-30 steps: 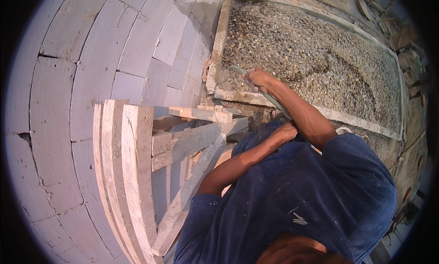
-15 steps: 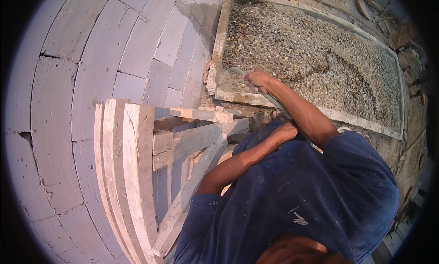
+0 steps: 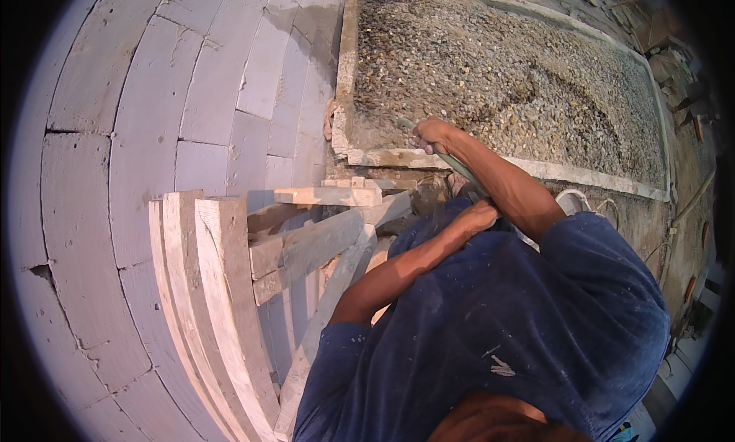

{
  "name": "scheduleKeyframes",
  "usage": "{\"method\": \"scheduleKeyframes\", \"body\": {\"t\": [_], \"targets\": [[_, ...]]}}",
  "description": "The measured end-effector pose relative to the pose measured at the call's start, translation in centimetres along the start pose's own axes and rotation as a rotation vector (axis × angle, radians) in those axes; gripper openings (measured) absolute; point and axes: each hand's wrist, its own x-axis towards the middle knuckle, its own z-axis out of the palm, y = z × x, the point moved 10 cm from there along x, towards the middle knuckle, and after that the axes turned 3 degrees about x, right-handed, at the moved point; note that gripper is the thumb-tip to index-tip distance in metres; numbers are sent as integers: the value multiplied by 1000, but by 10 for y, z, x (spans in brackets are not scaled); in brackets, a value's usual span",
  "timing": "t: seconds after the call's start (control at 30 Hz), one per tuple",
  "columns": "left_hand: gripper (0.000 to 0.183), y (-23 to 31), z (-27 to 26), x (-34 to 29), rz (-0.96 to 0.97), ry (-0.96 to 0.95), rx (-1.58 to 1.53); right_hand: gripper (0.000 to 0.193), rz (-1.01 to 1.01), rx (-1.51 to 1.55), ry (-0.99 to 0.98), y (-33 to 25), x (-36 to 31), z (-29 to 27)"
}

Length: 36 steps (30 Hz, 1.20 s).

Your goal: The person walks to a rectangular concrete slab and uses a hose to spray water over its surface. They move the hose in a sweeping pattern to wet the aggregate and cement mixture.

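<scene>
My right hand is closed round a greenish hose close to its free end. That end points left over a bed of gravel, low above the near left corner. A faint blur like water shows beside the hose tip, and the gravel has darker, wet-looking patches. Nearer my body, my left hand is closed where the hose passes beneath my right forearm. Its fingers are partly hidden, but it appears to grip the same hose.
A pale raised border surrounds the gravel. At left stands a grey block wall. A rough timber frame rises between the wall and me. Pale looped tubing lies right of my arm, with scattered debris farther right.
The whole view has shifted a little, so the gravel bed sits farther left and higher, the timber frame lower. Both hands keep their hold, and the hose tip points slightly less far left.
</scene>
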Motion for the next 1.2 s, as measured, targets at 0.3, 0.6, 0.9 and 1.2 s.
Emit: {"method": "scheduleKeyframes", "body": {"t": [0.3, 0.6, 0.9, 1.2], "targets": [[37, -1, 5, 1, 50, -6, 151, 18, 0, -60, -7, 13, 13, -14], [40, 9, 5, -5, 35, 35, 54, 17, 3, 18, 66, 6, -4, -23], [35, 14, 12, -12, 140, 43, 200, 15, 27, 76, 154, 8, -19, -48], [27, 37, 17, -20, 363, 123, 127, 17, 49, 106, 160, 27, -11, -77]]}}
